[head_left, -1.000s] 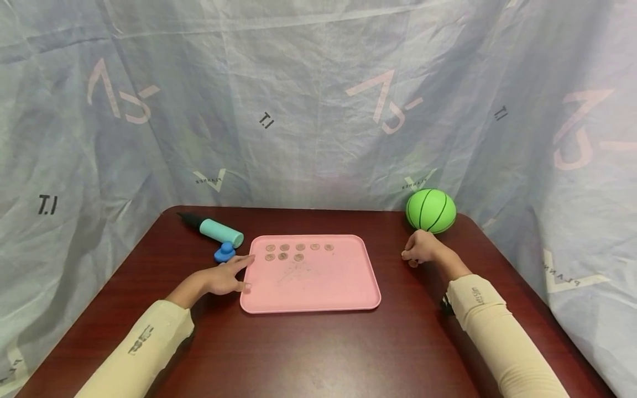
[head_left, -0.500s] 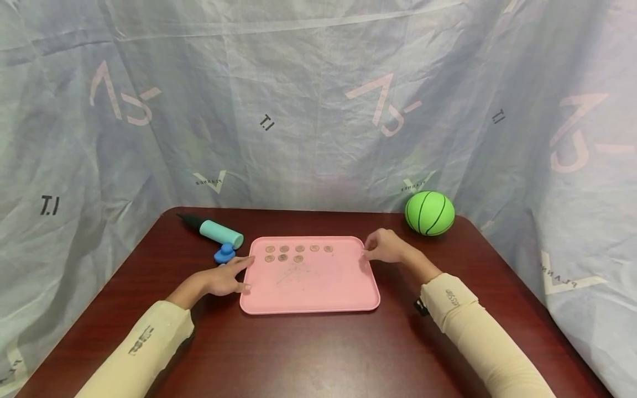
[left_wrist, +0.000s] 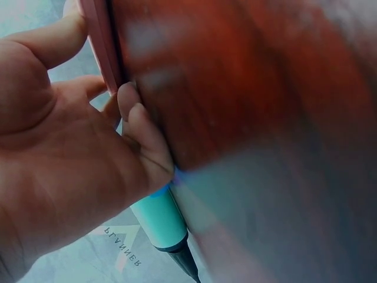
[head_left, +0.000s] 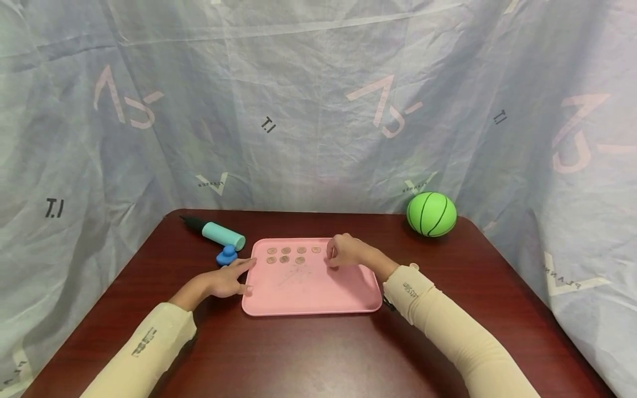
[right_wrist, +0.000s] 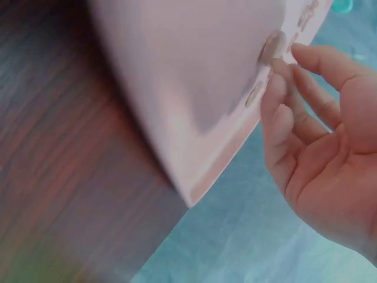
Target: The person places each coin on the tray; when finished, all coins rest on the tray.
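In the head view a pink tray [head_left: 308,301] bears two rows of coins, among them one coin [head_left: 316,249] in the back row and another [head_left: 300,260] in the front row. My right hand [head_left: 345,251] is over the tray, just right of the coins, and covers part of the back row. In the right wrist view it pinches a coin [right_wrist: 270,50] between its fingertips, above the tray. My left hand [head_left: 224,280] rests at the tray's left rim with fingers spread, thumb and forefinger reaching over the edge. The left wrist view shows its fingers touching the rim.
A blue rubber duck-like toy [head_left: 226,255] sits beside the left fingers. Behind it lies a teal and black pen-shaped thing [head_left: 219,234]. A green ball [head_left: 431,214] stands at the back right. One coin [head_left: 414,266] lies on the table [head_left: 298,354] beside my right sleeve.
My right hand has picked a coin off the table at the right and carried it left over the tray. My left hand has stayed at the tray's left rim.
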### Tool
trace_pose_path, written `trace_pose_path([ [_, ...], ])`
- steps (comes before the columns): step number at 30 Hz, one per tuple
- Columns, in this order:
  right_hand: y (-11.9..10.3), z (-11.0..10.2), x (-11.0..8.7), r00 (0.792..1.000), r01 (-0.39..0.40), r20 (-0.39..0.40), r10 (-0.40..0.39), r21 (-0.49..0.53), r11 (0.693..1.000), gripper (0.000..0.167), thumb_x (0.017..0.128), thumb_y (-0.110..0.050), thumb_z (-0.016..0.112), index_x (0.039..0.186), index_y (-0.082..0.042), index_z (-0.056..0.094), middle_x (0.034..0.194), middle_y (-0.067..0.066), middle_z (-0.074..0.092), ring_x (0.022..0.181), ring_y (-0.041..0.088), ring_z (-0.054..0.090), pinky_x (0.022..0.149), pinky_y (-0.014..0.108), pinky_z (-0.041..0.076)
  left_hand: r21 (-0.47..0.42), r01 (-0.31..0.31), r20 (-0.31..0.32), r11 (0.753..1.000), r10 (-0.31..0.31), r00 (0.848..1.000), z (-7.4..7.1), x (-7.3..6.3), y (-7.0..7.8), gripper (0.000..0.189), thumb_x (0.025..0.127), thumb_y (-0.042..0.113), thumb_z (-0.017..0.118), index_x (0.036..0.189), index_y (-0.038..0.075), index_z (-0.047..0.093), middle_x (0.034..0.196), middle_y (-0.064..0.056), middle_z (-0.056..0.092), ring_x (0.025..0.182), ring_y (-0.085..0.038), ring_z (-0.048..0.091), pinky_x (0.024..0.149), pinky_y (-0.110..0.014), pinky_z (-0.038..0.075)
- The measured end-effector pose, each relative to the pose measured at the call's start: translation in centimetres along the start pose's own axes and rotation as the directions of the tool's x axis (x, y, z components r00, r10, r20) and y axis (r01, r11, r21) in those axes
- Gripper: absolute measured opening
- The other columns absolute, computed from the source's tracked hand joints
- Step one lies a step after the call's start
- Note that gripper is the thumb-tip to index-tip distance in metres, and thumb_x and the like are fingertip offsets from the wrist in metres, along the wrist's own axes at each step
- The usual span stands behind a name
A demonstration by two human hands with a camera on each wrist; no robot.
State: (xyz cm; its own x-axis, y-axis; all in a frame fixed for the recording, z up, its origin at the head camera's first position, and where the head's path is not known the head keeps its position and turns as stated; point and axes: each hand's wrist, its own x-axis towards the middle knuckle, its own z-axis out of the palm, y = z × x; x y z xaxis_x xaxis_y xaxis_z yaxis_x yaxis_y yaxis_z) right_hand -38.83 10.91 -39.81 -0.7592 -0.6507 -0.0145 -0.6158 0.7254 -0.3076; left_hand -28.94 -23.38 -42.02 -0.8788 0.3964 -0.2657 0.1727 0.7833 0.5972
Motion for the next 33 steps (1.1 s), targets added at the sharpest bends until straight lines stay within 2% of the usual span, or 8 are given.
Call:
trace_pose_path([
  [4,0.0,0.1,-0.1,0.997,-0.072,0.036,0.072,-0.004,0.997,0.009,0.082,-0.022,0.078,0.082,-0.018,0.071,0.074,-0.009,0.066,0.070,0.006,0.060,0.066,0.027,0.050,0.019,-0.002,0.013,1.000,0.002,1.000,0.0,-0.2,1.0,0.085,0.092,0.032,0.068,0.156,0.001,0.022,0.159,-0.025,0.017,0.145,-0.050,0.015,0.113,-0.065,0.018],
  [7,0.4,-0.1,-0.7,0.995,-0.059,0.078,0.057,0.022,0.998,0.014,0.076,-0.020,0.083,0.084,-0.014,0.073,0.077,-0.008,0.068,0.073,0.006,0.060,0.071,0.027,0.051,0.031,0.002,0.010,1.000,-0.002,1.000,-0.1,-0.4,1.3,0.084,0.092,0.031,0.068,0.156,0.000,0.023,0.158,-0.026,0.018,0.144,-0.050,0.017,0.111,-0.066,0.019],
  [11,0.7,-0.1,-1.0,0.993,-0.028,0.118,0.022,0.048,0.998,0.016,0.071,-0.017,0.086,0.083,-0.013,0.076,0.076,-0.010,0.069,0.071,0.003,0.058,0.072,0.024,0.050,0.031,0.008,0.005,0.999,-0.008,1.000,-0.2,-0.6,1.3,0.083,0.092,0.030,0.070,0.156,0.001,0.025,0.158,-0.025,0.019,0.144,-0.050,0.018,0.111,-0.066,0.020],
  [16,0.2,-0.1,-0.1,0.994,0.000,0.112,-0.002,0.016,1.000,0.008,0.076,-0.017,0.084,0.079,-0.016,0.077,0.075,-0.011,0.069,0.068,0.003,0.056,0.068,0.024,0.048,0.031,-0.002,-0.001,1.000,0.002,1.000,-0.3,-0.8,1.3,0.082,0.092,0.029,0.069,0.155,0.000,0.025,0.158,-0.027,0.019,0.143,-0.050,0.019,0.111,-0.065,0.020],
  [19,-0.3,0.1,0.6,0.992,-0.022,0.120,0.021,0.002,1.000,0.006,0.078,-0.018,0.083,0.080,-0.018,0.077,0.078,-0.011,0.069,0.070,0.005,0.059,0.067,0.025,0.049,0.029,-0.008,0.004,1.000,0.008,1.000,-0.3,-0.8,1.2,0.083,0.093,0.030,0.068,0.155,-0.001,0.024,0.158,-0.027,0.019,0.143,-0.051,0.018,0.111,-0.066,0.020],
  [22,-0.7,0.4,1.3,0.993,-0.039,0.114,0.041,-0.017,0.999,0.006,0.078,-0.017,0.082,0.081,-0.019,0.077,0.081,-0.012,0.070,0.074,0.005,0.062,0.068,0.025,0.051,0.027,-0.010,0.012,1.000,0.010,1.000,-0.2,-0.7,0.9,0.083,0.093,0.032,0.067,0.156,-0.001,0.023,0.158,-0.027,0.017,0.144,-0.051,0.016,0.112,-0.066,0.018],
  [28,-1.3,1.2,2.4,0.999,0.016,0.038,-0.015,-0.034,0.999,0.003,0.080,-0.013,0.080,0.083,-0.014,0.079,0.082,-0.007,0.073,0.077,0.008,0.064,0.073,0.028,0.052,0.020,0.000,-0.008,1.000,0.000,1.000,0.0,-0.1,0.0,0.083,0.092,0.031,0.068,0.157,0.004,0.024,0.160,-0.022,0.018,0.145,-0.047,0.017,0.113,-0.064,0.018],
  [33,-1.0,0.7,2.3,1.000,0.022,0.009,-0.022,-0.016,1.000,0.004,0.079,-0.014,0.078,0.082,-0.014,0.079,0.082,-0.007,0.073,0.077,0.008,0.065,0.073,0.027,0.053,0.027,-0.003,-0.007,1.000,0.004,1.000,-0.1,-0.2,-0.1,0.084,0.092,0.034,0.068,0.157,0.006,0.023,0.161,-0.021,0.017,0.146,-0.047,0.016,0.113,-0.064,0.017],
])
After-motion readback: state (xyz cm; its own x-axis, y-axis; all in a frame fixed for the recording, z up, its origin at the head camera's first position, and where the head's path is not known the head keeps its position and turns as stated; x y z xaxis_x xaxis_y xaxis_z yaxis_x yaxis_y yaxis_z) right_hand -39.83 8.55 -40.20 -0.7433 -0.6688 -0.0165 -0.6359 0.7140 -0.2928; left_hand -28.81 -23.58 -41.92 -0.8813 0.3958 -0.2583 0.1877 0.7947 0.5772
